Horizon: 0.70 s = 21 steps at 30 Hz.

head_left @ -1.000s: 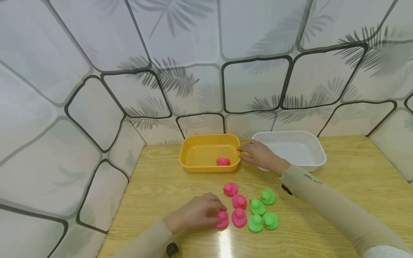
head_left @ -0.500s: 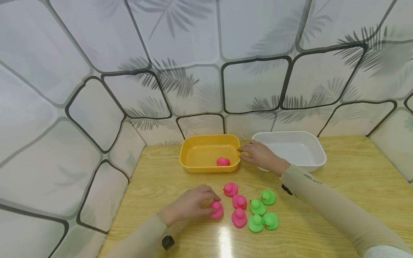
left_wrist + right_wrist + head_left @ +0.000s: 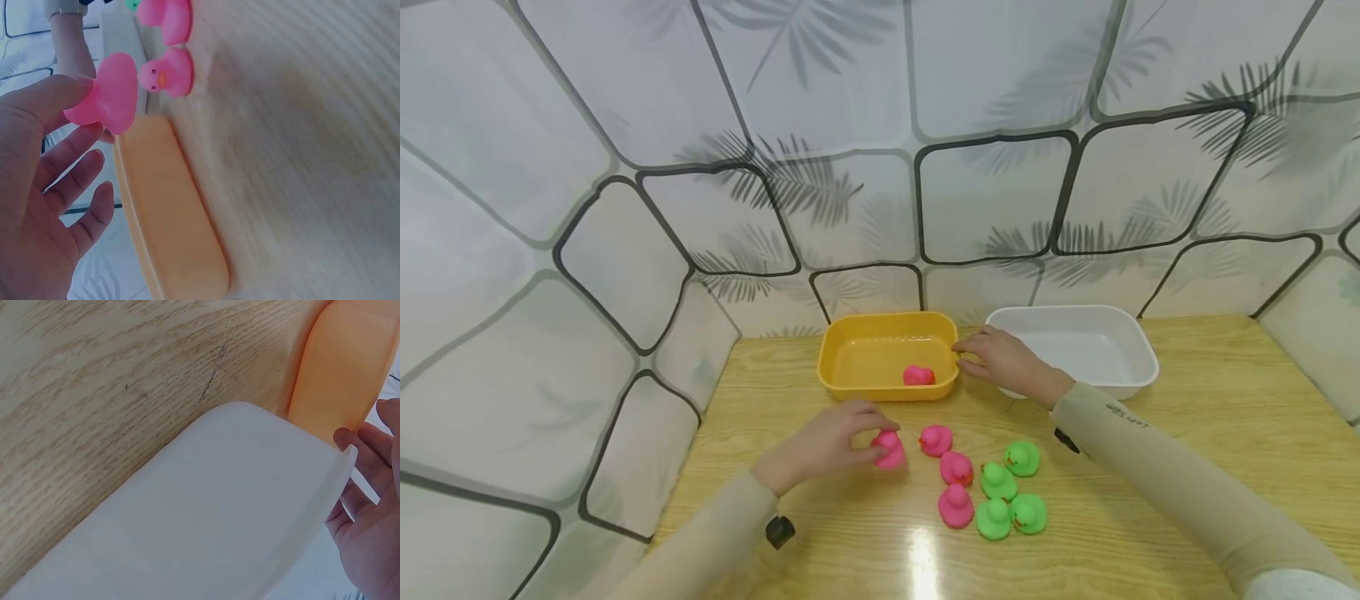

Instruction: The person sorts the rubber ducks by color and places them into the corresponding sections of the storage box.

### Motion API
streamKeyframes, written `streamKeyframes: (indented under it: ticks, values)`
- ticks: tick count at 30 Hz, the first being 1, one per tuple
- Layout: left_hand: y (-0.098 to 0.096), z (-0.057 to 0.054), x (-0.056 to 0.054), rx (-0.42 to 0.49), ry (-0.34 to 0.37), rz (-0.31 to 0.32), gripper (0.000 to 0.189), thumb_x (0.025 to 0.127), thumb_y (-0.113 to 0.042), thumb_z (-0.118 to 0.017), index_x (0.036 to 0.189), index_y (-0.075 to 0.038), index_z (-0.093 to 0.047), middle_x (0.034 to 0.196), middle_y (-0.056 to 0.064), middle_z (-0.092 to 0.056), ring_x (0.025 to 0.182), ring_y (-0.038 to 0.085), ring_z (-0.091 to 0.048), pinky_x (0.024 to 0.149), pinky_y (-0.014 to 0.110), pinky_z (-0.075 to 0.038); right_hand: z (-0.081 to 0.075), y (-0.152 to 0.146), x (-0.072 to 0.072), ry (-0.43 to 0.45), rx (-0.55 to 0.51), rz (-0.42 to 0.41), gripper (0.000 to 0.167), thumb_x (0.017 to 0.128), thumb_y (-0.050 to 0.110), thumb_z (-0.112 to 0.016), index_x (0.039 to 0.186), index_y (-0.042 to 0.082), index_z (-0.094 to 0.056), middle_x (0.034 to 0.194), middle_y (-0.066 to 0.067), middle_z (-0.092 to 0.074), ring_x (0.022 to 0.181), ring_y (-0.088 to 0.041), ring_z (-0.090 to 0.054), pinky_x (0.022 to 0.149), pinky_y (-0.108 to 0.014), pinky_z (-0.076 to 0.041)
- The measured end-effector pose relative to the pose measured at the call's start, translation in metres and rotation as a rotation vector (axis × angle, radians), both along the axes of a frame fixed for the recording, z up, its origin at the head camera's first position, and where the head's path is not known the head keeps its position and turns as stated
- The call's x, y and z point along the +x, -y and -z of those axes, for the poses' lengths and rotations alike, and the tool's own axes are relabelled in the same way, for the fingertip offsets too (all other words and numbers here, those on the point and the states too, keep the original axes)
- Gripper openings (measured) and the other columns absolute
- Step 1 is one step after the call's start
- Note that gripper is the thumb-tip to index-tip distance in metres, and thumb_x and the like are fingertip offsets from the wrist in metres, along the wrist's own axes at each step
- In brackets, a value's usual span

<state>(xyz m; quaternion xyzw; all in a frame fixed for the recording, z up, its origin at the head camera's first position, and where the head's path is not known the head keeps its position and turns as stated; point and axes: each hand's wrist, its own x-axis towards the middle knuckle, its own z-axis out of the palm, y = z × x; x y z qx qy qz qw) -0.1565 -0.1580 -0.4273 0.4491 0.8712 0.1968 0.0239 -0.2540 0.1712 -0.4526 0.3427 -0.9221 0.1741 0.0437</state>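
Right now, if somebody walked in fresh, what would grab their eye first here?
Probably the bright toy ducks on the wooden table: three pink ducks in a rough line, with four green ducks clustered to their right. Next, the left hand pinching another pink duck near the yellow tray, which holds one pink duck. The right hand is at that tray's right end, beside the white tray.

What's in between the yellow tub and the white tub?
The right hand: the head view shows it stretched into the gap, right by the edge of the yellow tub.
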Motion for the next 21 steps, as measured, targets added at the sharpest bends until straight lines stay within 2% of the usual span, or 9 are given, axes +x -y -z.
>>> streamKeyframes:
  ticks: [9,16,21]
  values:
    - [0.005,-0.014,-0.019,-0.016,-0.057,-0.028,0.030,0.093,-0.023,-0.080,0.120,-0.011,-0.076,0.107,0.000,-0.069,0.099,0.018,-0.060,0.085,0.033,-0.055,0.000,0.000,-0.001,0.012,-0.004,-0.001,0.033,0.100,0.020,-0.071,0.125,-0.001,-0.073,0.120,-0.016,-0.074,0.113,-0.037,-0.064,0.103,-0.053,-0.050]
    - [0.012,-0.022,-0.034,-0.045,-0.031,-0.059,0.030,0.094,-0.020,-0.078,0.121,-0.007,-0.076,0.111,0.003,-0.070,0.101,0.022,-0.063,0.087,0.036,-0.056,0.000,0.000,-0.001,-0.010,-0.005,-0.007,0.032,0.099,0.019,-0.071,0.124,-0.001,-0.073,0.119,-0.016,-0.075,0.113,-0.038,-0.064,0.103,-0.054,-0.050]
    - [0.017,-0.027,-0.045,-0.069,-0.037,-0.092,0.030,0.094,-0.020,-0.078,0.121,-0.008,-0.075,0.110,0.004,-0.070,0.099,0.022,-0.063,0.085,0.036,-0.056,0.002,0.000,-0.001,-0.004,0.001,-0.003,0.032,0.100,0.020,-0.071,0.124,0.000,-0.073,0.119,-0.015,-0.075,0.113,-0.037,-0.064,0.103,-0.052,-0.050]
